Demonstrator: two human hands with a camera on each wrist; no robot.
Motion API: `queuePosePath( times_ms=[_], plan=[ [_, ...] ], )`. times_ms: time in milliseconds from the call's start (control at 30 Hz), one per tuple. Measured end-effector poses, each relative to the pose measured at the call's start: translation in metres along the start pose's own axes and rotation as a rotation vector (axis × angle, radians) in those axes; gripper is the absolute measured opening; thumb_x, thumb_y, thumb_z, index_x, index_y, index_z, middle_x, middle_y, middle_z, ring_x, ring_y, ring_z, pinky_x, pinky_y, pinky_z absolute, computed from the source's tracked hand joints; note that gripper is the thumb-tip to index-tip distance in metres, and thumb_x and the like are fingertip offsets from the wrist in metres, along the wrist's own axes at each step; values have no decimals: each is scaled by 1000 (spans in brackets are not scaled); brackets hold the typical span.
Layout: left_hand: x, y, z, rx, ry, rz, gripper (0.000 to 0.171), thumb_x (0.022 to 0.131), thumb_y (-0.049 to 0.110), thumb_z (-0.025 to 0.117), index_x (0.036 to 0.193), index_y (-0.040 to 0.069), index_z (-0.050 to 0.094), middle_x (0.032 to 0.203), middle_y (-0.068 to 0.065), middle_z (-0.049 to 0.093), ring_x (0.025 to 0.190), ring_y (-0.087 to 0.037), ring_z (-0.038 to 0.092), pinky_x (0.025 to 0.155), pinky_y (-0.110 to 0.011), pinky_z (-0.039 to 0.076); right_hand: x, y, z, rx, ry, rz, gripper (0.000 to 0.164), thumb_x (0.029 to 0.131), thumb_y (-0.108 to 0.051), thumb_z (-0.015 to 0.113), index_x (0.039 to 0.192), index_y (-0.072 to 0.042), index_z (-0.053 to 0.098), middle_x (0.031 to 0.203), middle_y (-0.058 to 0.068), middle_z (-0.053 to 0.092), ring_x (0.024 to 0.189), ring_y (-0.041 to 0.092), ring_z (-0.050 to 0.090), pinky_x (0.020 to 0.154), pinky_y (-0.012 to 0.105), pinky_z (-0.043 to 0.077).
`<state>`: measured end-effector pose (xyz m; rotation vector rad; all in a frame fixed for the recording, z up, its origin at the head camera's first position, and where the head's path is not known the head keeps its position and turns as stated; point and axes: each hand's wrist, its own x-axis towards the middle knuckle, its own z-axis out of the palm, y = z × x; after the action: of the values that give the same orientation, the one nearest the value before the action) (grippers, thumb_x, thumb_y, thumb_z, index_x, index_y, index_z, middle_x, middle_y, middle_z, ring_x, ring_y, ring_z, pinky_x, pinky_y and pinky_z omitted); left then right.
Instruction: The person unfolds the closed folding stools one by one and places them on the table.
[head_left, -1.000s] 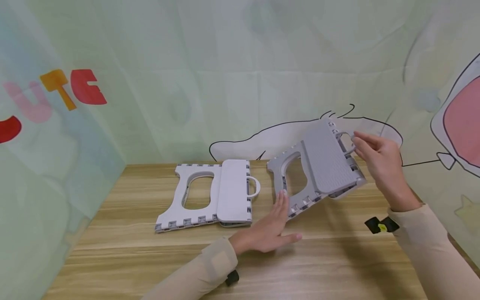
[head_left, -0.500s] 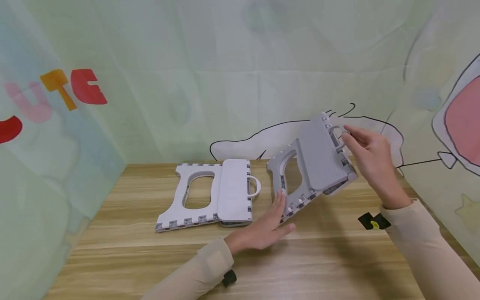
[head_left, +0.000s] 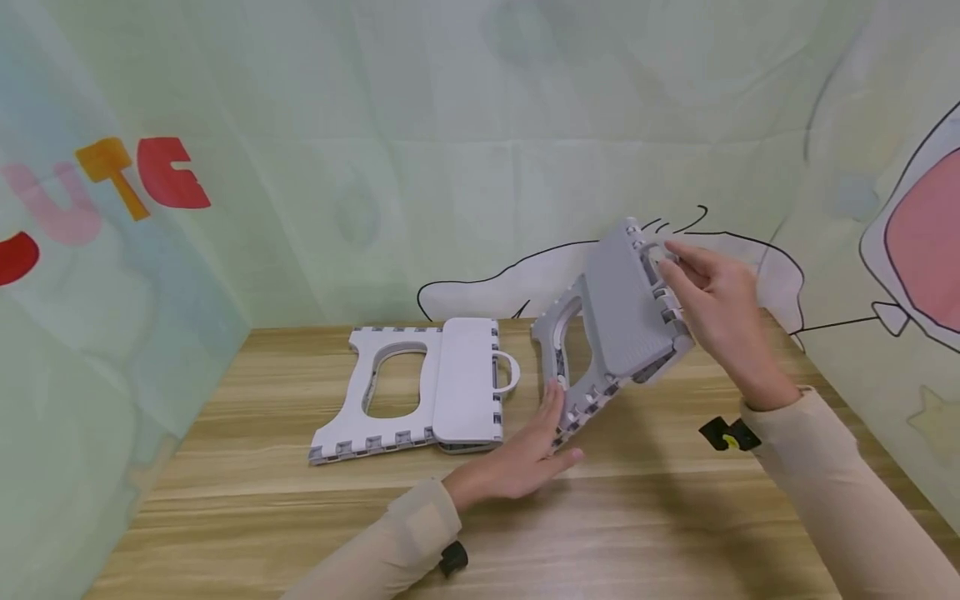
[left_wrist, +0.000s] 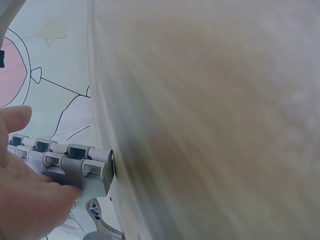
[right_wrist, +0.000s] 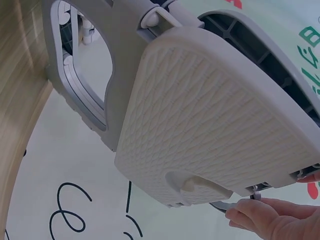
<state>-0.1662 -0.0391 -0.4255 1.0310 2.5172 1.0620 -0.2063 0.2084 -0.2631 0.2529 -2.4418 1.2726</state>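
A grey folding step stool (head_left: 624,308), folded flat, leans up off the wooden table (head_left: 585,542) on its leg end, tilted to the right. My right hand (head_left: 716,308) pinches the small loop handle at its upper edge. Against the lower leg frame rest the straight fingers of my left hand (head_left: 517,458), thumb held apart. Hinge joints (left_wrist: 55,155) of the grey stool show beside that hand in the left wrist view. In the right wrist view the textured seat (right_wrist: 190,120) faces the camera, with fingers (right_wrist: 265,215) at its handle edge.
Left of the grey one, a white folding step stool (head_left: 468,383) lies folded flat on the table, its loop handle (head_left: 513,372) pointing right. A printed cloth backdrop (head_left: 375,167) stands behind the table and along both sides.
The grey stool has tipped further up and left, its handle end rising. My right hand moved left and up with it; my left hand shifted slightly left. The white stool stays put.
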Motion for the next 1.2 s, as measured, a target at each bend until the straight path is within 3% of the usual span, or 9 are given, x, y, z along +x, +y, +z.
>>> queuePosePath(
  times_ms=[133, 233, 433, 733, 1067, 1200],
  plan=[
    [-2, 0, -2, -26, 3, -10, 85, 106, 38, 45, 155, -2, -12, 161, -18, -20, 149, -28, -9, 120, -45, 7, 1, -5, 4, 12, -10, -21, 53, 103, -36, 54, 144, -2, 52, 137, 20, 57, 123, 30, 58, 96, 50, 48],
    [-2, 0, -3, -47, 8, -10, 84, 107, 36, 45, 155, -1, -13, 161, -18, -20, 149, -28, -8, 120, -45, 7, 2, -9, 7, 14, -21, -30, 53, 103, -36, 54, 144, -3, 52, 138, 20, 55, 123, 33, 58, 93, 54, 49],
    [-4, -2, -7, -87, 16, -20, 82, 107, 34, 45, 156, 0, -12, 162, -17, -17, 150, -27, -5, 120, -46, 8, 6, -17, 15, 16, -40, -91, 51, 103, -34, 54, 143, -2, 52, 145, 16, 49, 123, 36, 56, 89, 54, 50],
    [-8, -5, -10, -163, 26, -25, 82, 106, 30, 46, 157, 2, -12, 163, -15, -16, 150, -24, -2, 120, -44, 9, 9, -25, 30, 3, -69, -155, 52, 104, -34, 54, 142, 1, 52, 153, 15, 39, 126, 33, 54, 95, 42, 48],
    [-7, -9, -11, -224, 28, -26, 80, 107, 24, 47, 157, 4, -12, 164, -14, -11, 149, -22, 7, 120, -41, 11, 9, -35, 37, 7, -97, -193, 51, 104, -32, 53, 143, 0, 50, 155, 14, 36, 125, 36, 54, 89, 45, 52],
    [-8, -9, -12, -229, 37, -17, 81, 106, 21, 48, 157, 2, -12, 165, -15, -8, 149, -22, 8, 120, -40, 12, 12, -36, 41, -14, -96, -209, 51, 104, -31, 53, 143, 2, 50, 154, 17, 38, 130, 35, 50, 95, 46, 49]
  ],
)
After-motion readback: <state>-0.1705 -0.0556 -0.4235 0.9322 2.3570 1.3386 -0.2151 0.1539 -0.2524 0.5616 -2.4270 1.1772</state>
